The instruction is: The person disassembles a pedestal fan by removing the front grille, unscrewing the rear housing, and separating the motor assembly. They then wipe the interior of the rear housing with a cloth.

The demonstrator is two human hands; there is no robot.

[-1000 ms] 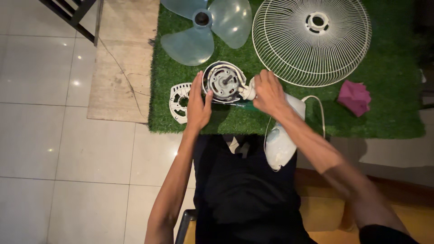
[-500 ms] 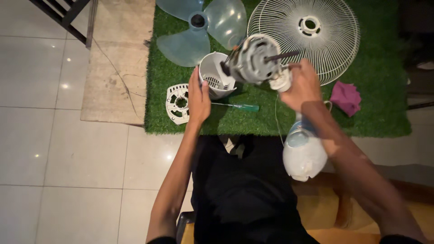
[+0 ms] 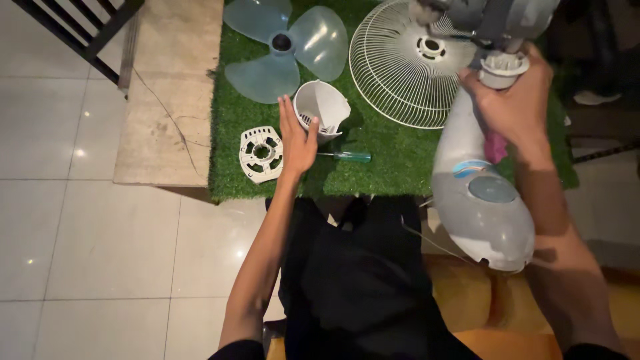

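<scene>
Two hands: left hand (image 3: 297,137) open against white housing (image 3: 321,107); right hand (image 3: 513,100) gripping fan neck (image 3: 501,67).

A green artificial-grass mat (image 3: 400,175) lies on pale floor tiles (image 3: 100,247). Just beside the left hand (image 3: 297,141) sit a white motor cup (image 3: 320,107), a green-handled screwdriver (image 3: 347,157) and a round white vented plate (image 3: 261,153). Beyond lie translucent fan blades (image 3: 283,47) and a white wire guard (image 3: 400,70).
</scene>
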